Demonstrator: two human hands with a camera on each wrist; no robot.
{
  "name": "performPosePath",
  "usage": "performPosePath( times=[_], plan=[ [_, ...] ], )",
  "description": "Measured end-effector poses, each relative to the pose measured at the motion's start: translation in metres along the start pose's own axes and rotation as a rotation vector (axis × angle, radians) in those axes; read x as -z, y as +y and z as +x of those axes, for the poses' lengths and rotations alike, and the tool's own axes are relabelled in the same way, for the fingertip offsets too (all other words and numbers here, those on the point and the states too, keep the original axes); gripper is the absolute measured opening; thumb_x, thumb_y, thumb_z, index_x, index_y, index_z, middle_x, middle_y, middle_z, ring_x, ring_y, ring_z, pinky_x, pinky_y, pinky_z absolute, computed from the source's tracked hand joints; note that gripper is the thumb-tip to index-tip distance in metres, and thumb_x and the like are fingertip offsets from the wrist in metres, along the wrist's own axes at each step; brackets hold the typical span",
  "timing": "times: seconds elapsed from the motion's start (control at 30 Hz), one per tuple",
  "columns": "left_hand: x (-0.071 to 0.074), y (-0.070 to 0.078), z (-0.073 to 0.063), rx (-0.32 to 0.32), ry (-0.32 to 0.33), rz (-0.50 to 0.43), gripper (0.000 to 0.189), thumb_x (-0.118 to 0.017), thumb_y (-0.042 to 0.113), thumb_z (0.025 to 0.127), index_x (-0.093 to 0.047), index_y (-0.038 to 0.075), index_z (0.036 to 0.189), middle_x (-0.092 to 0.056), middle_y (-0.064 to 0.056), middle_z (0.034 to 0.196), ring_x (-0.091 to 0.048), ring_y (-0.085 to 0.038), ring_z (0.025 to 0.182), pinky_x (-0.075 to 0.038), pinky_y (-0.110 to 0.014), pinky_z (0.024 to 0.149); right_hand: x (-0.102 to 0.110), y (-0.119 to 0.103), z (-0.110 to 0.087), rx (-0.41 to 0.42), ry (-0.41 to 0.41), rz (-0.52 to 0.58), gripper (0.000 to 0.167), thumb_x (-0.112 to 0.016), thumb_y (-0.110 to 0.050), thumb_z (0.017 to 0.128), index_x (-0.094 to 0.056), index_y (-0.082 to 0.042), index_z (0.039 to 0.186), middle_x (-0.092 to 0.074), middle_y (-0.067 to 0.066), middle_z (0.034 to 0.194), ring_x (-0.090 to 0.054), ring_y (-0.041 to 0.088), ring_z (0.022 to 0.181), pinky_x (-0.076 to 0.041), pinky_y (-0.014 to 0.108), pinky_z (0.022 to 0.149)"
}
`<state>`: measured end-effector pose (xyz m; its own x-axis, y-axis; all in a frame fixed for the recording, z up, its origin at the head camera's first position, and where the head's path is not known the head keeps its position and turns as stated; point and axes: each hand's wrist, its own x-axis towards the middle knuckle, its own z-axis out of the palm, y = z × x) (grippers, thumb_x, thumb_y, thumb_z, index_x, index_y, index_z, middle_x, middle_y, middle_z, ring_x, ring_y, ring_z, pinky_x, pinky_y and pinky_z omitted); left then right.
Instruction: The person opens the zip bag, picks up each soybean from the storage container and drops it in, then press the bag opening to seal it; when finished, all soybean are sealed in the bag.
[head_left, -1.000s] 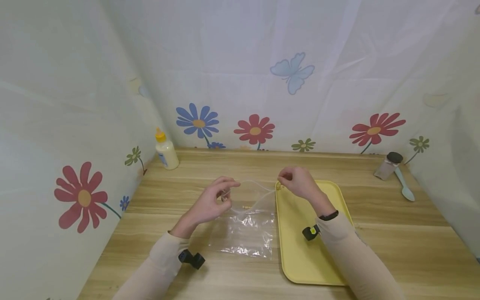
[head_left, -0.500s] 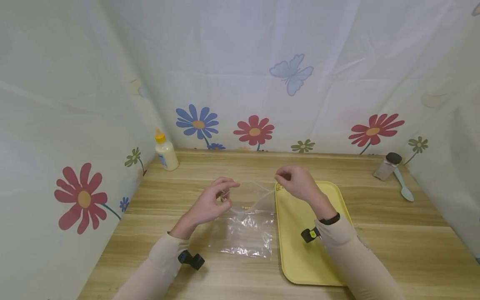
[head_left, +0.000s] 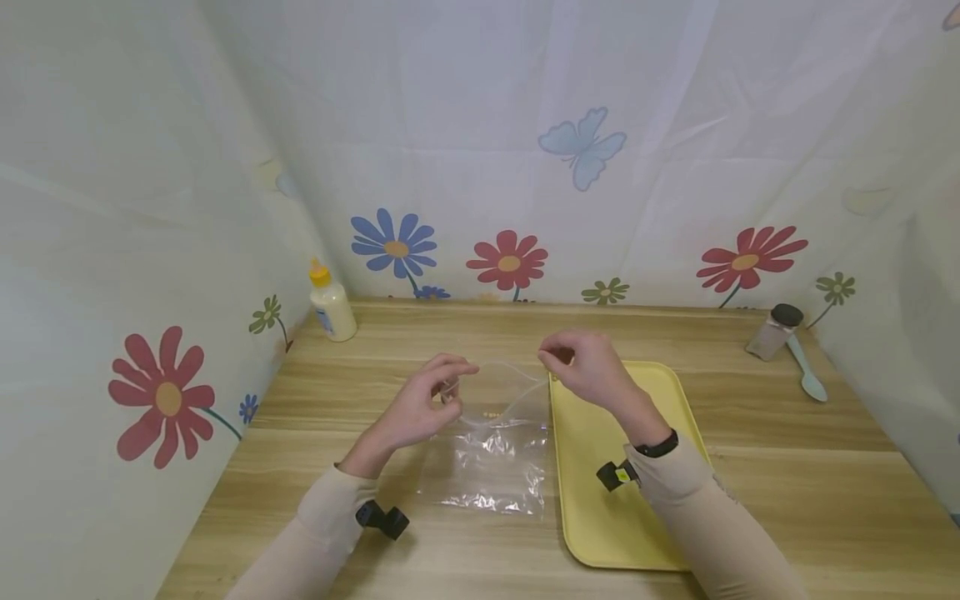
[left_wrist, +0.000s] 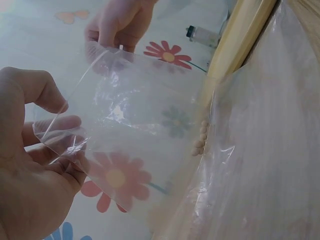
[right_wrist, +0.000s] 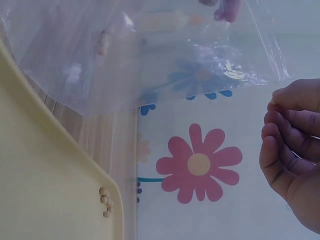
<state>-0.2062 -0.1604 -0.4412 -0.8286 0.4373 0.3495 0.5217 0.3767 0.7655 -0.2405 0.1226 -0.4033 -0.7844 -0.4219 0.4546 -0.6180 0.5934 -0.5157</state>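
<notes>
In the head view, a clear plastic bag (head_left: 495, 467) lies at lower center on the wooden tabletop (head_left: 795, 500), its mouth gaping toward the middle of the frame, where a short row of pale balls (head_left: 492, 415) shows through the film. The left hand (head_left: 416, 408), just left of center, grips the bag's rim at the left side of the mouth, its index finger stretched over the opening and its thumb standing apart below. The right hand (head_left: 596, 367), right of center, hangs over the top left corner of a yellow tray (head_left: 615, 529), its fingertips drawn together beside the bag's mouth. A yellow-capped bottle (head_left: 336, 311) stands at center left; a dark-lidded jar (head_left: 776, 333) and a light blue spoon (head_left: 812, 377) sit at the right. In the left wrist view, the film stretches from the left hand at the left across the middle, with the balls clustered right of center and the right hand at the top. In the right wrist view, the right hand at the right edge pinches a tiny ball (right_wrist: 273, 102) (barely visible between thumb and finger), while more loose balls (right_wrist: 106, 201) lie in the tray's corner, lower left.
</notes>
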Motion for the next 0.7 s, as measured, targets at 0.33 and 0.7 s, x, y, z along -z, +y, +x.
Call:
performPosePath(
  times=[0.33,0.7],
  plan=[
    [0.000,0.000,0.000,-0.011,-0.002,0.011,0.054,-0.061,-0.002,0.075,-0.062,0.011,0.128,-0.056,-0.003,0.123,-0.052,-0.015,0.080,-0.050,-0.029,0.074,0.000,-0.014,0.002,0.099,0.007,0.035,0.008,-0.069,-0.012,0.087,-0.073,-0.006,0.091,-0.069,0.002,0.081,-0.060,0.010,0.070,-0.056,0.034,0.065],
    [0.000,0.013,0.000,0.030,-0.006,-0.018,0.054,-0.059,-0.009,0.075,-0.061,0.003,0.127,-0.056,-0.009,0.122,-0.050,-0.019,0.081,-0.048,-0.025,0.072,-0.005,-0.026,0.005,0.150,-0.005,0.059,0.007,-0.069,-0.012,0.087,-0.073,-0.006,0.089,-0.069,0.000,0.079,-0.060,0.008,0.069,-0.055,0.031,0.064]
  ],
)
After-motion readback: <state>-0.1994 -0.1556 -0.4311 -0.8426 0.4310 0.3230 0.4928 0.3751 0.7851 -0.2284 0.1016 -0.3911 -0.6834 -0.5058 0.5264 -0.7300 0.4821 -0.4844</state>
